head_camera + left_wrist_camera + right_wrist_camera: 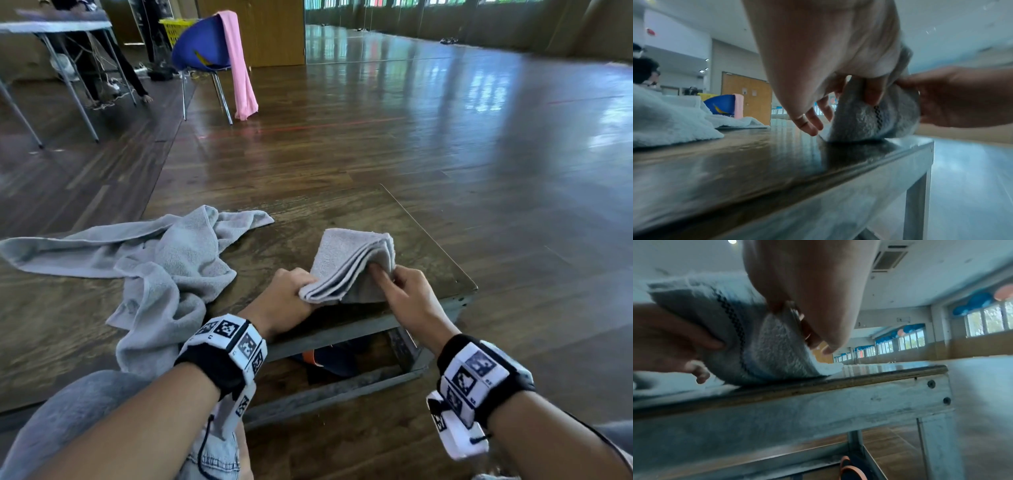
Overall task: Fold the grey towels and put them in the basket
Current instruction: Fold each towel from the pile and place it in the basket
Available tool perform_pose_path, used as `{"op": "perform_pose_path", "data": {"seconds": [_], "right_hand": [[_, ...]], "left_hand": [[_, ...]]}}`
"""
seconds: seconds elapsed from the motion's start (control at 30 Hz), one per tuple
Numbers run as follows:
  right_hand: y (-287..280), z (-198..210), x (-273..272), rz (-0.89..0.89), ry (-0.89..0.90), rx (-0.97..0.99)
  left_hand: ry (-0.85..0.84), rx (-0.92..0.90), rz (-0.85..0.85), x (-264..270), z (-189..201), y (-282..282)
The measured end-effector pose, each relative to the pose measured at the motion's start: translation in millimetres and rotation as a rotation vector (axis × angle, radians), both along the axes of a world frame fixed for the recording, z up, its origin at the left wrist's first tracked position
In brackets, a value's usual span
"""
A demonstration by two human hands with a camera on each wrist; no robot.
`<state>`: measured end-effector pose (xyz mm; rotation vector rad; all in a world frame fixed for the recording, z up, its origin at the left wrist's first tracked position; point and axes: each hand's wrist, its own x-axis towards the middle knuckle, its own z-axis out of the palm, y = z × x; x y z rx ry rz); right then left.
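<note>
A folded grey towel point(349, 263) rests near the front right corner of the wooden table point(308, 212), its near edge lifted. My left hand point(291, 294) grips the towel's near left corner. My right hand point(400, 287) pinches its right edge, one finger tucked between the layers. In the left wrist view the folded grey towel point(859, 120) shows a dark stitched line, held between both hands. The right wrist view shows the same folded grey towel point(766, 353) touching the table edge. A second grey towel point(147, 267) lies crumpled and unfolded on the table's left side. No basket for the towels is identifiable.
The table edge point(838, 382) and metal frame point(342, 332) are just under my hands. A blue chair point(202, 44) with a pink towel point(239, 65) stands far back left, near a yellow crate point(174, 27) and another table point(54, 27). Wooden floor spreads to the right.
</note>
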<state>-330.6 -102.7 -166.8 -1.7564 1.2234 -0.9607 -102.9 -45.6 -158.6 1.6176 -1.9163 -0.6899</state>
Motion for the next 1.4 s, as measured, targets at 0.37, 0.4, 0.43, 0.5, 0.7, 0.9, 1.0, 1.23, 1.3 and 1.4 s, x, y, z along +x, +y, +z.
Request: {"op": "perform_pose_path", "data": {"seconds": [0.37,0.4,0.43,0.5,0.7,0.9,1.0,1.23,1.3,1.4], "right_hand": [[-47.0,20.7,-15.9,0.173,0.212,0.49],[-49.3,17.3,-18.1,0.163,0.197,0.499],[-51.7,14.5,-18.7,0.147,0.187,0.505],[-55.6,10.5,-17.3,0.111,0.185,0.489],[-69.8,5.4,-6.9,0.033,0.204,0.473],[-76.4,4.1,3.9,-0.032,0.29,0.471],[-78.8,2.5,6.9,-0.054,0.35,0.455],[-75.2,6.9,6.8,-0.159,0.759,0.237],[-73.5,8.8,5.8,-0.117,0.761,0.063],[-74.7,12.3,4.6,0.021,0.78,0.0]], "left_hand": [[-0.102,0.339,0.222,3.0,1.7,-66.1],[-0.104,0.335,0.23,2.0,0.8,-70.7],[-0.103,0.33,0.25,1.3,0.5,-75.1],[-0.11,0.334,0.297,-0.7,-0.4,-83.1],[-0.124,0.362,0.389,-4.4,-2.2,-100.7],[-0.193,0.399,0.422,-9.0,-5.3,-105.2],[-0.202,0.385,0.451,-8.7,-6.8,-106.3],[-0.212,0.345,0.461,-7.7,-6.8,-106.5],[-0.213,0.333,0.444,-8.2,-5.0,-106.7],[-0.239,0.282,0.439,-9.8,-0.1,-104.1]]}}
